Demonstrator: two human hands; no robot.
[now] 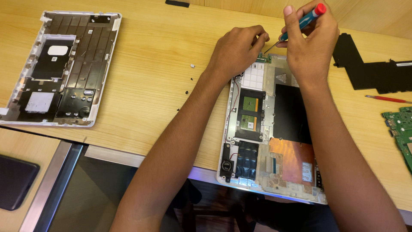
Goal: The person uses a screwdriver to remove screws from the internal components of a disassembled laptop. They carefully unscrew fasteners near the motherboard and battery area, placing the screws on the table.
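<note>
I take the wooden table point(163, 86) as landmark. On its near edge sits the opened laptop chassis point(266, 129), insides up, overhanging slightly. Far left of it lies the white bottom cover point(60, 68); to its right a black flat battery point(369, 68) and a green circuit board point(399, 129). My right hand point(309, 43) grips a blue-handled screwdriver point(307, 19), red cap up — tip down at a small green board point(264, 57) at the chassis's far corner. My left hand point(236, 47) pinches closed beside the tip — possibly steadying it, hard to tell. Loose screws point(189, 79) lie left of the chassis.
</note>
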